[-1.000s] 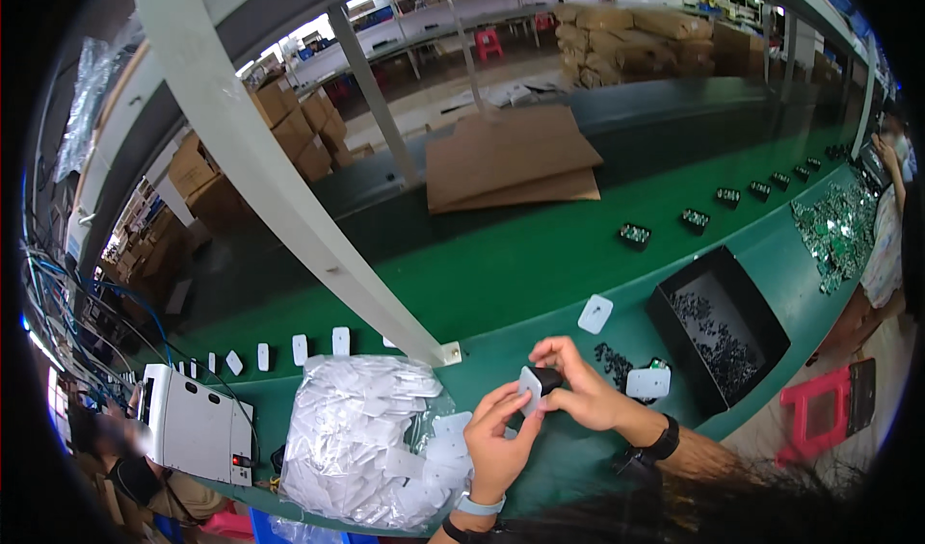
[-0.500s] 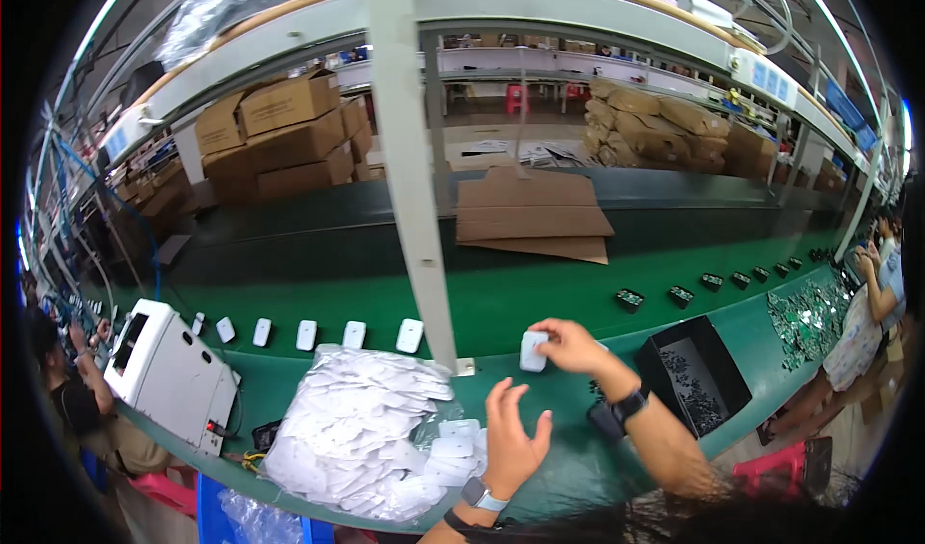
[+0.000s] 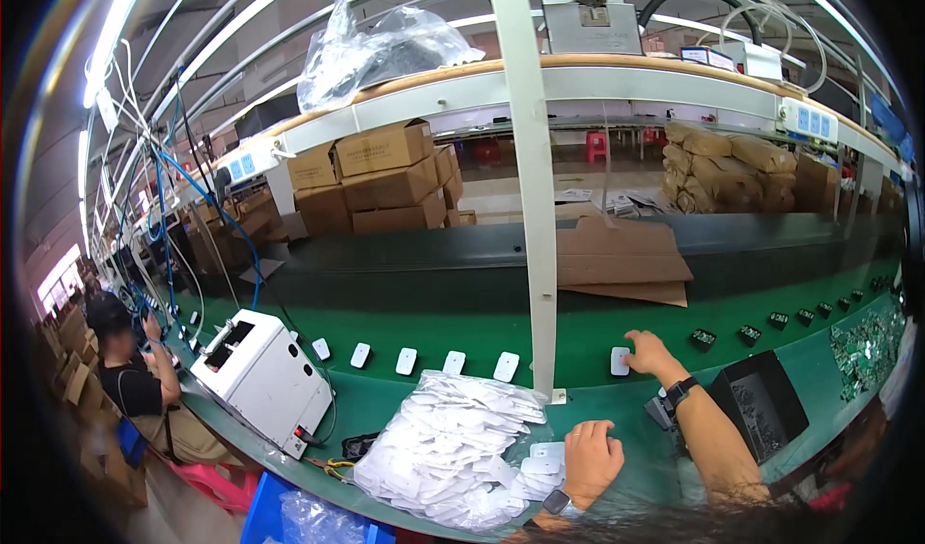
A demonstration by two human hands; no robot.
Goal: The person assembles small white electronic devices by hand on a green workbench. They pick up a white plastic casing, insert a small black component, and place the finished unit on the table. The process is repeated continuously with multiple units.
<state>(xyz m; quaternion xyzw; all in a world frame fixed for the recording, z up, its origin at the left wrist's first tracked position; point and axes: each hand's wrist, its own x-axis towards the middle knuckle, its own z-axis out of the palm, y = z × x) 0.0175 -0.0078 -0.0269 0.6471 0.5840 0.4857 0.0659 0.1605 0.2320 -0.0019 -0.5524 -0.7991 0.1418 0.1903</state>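
My right hand [image 3: 653,356] has its thumb and fingers at the right edge of a small white rounded case [image 3: 619,360], low over the green belt. My left hand [image 3: 591,459] is beside the loose white plastic covers [image 3: 542,461] near the table's front; its fingers are loosely bent, and I see nothing between them. To its left lies a clear bag heaped with white covers [image 3: 448,448]. More white cases [image 3: 506,367] stand in a spaced row on the belt, running off to the left.
A black bin [image 3: 785,395] of small dark parts stands right of my right forearm. Black cases with circuit boards [image 3: 750,335] line the belt beyond it, near piled green boards [image 3: 862,351]. A white machine [image 3: 262,380] is at left. The upright post [image 3: 530,207] rises mid-belt. A seated person [image 3: 135,380] works far left.
My right hand has brought the white case down flatter over the belt. My left hand's spread fingers have bent in beside the loose covers. The view has swung left.
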